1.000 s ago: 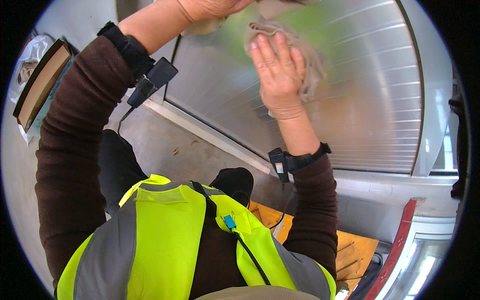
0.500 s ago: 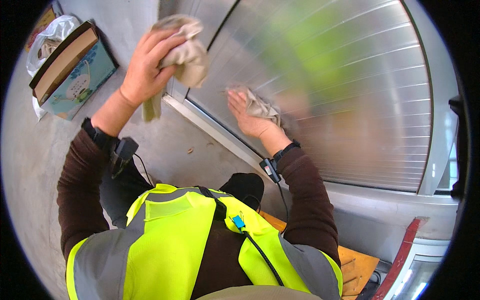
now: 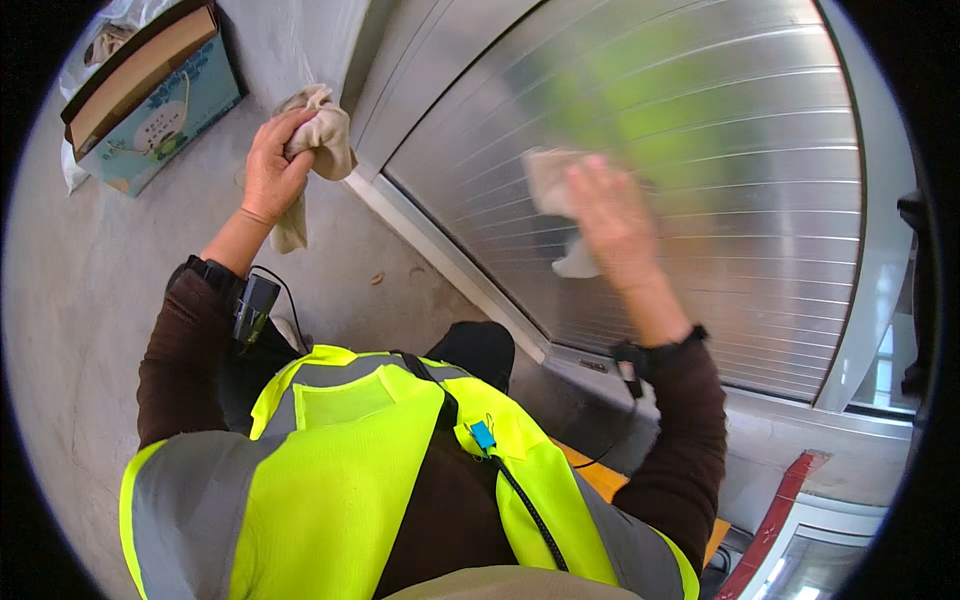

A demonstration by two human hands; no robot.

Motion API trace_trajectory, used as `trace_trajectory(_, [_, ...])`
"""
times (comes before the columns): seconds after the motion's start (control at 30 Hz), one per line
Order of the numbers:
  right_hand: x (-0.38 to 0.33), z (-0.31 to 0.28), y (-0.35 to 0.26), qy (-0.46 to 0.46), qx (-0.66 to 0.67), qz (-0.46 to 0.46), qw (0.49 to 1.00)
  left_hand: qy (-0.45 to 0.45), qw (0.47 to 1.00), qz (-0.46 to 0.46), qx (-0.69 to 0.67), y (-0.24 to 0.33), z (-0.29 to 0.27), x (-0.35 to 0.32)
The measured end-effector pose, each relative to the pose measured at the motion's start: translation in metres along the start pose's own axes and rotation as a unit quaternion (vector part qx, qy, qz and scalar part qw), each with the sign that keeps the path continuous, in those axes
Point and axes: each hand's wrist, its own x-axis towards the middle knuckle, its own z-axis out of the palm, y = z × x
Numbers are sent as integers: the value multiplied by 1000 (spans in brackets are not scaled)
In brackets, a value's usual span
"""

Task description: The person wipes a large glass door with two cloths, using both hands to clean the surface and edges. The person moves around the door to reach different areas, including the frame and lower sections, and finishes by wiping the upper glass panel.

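A beige cloth (image 3: 322, 135) is bunched in my left hand (image 3: 277, 165), with one end hanging below the palm. That hand is up at the left, in front of the panel's near edge and apart from it. My right hand (image 3: 615, 215), blurred by motion, is at the ribbed metal door panel (image 3: 750, 250). Under its fingers a pale cloth (image 3: 548, 182) lies against the panel, and a corner of it shows below the palm. The shiny panel reflects green and brown patches.
A blue printed cardboard box (image 3: 165, 115) stands on the concrete floor (image 3: 90, 330) at the upper left, beside a clear plastic bag (image 3: 75, 75). A pale metal frame (image 3: 440, 245) borders the panel. At the lower right are a red strip (image 3: 775, 525) and a white-framed glass pane (image 3: 825, 560).
My right hand has slid with its cloth rightward across the panel. My left hand, still gripping its cloth, has shifted a little left and down, and the view has turned somewhat.
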Motion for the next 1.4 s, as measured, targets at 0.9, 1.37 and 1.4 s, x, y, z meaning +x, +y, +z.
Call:
trace_trajectory(0.9, [87, 102, -65, 0, -64, -82, 995, -45, 998, 40, -2, 36, -17, -32])
trace_trajectory(1.37, [109, -60, 55, 146, -215, 24, 965, -6, 999, -1, 31, 13, -34, -36])
trace_trajectory(1.4, [116, -71, 63, 178, -216, 29, 960, -6, 999, 3, 31, 11, -33, -35])
